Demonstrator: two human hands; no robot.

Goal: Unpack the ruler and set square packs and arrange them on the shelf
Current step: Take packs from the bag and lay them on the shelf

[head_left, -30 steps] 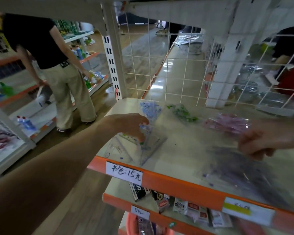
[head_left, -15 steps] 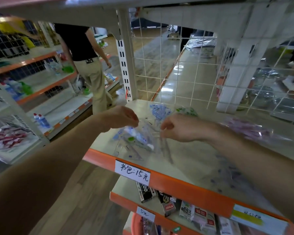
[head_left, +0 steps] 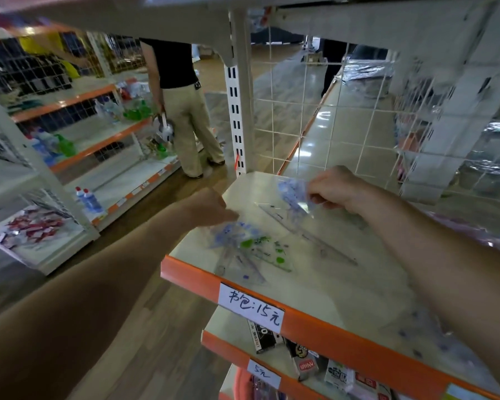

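Note:
Clear ruler and set square packs lie on the cream shelf (head_left: 315, 287) with an orange front edge. My left hand (head_left: 211, 209) pinches the top of a pack printed blue and green (head_left: 243, 243) at the shelf's left end. My right hand (head_left: 332, 189) pinches a clear pack with blue print (head_left: 293, 194), lifted above the shelf, a long ruler (head_left: 306, 235) slanting down from it. A further blue-printed clear pack (head_left: 425, 339) lies blurred at the right under my right forearm.
A white wire grid (head_left: 324, 116) backs the shelf, with a slotted white post (head_left: 237, 111) at its left. A lower shelf (head_left: 300, 368) holds small boxed goods. A person (head_left: 182, 105) stands in the aisle at left beside other shelves with bottles. Pink packs (head_left: 474, 232) lie far right.
The view has swung left and nearer. My right hand came from the right, took hold of the blue-printed pack and drew it back and right, away from my left hand.

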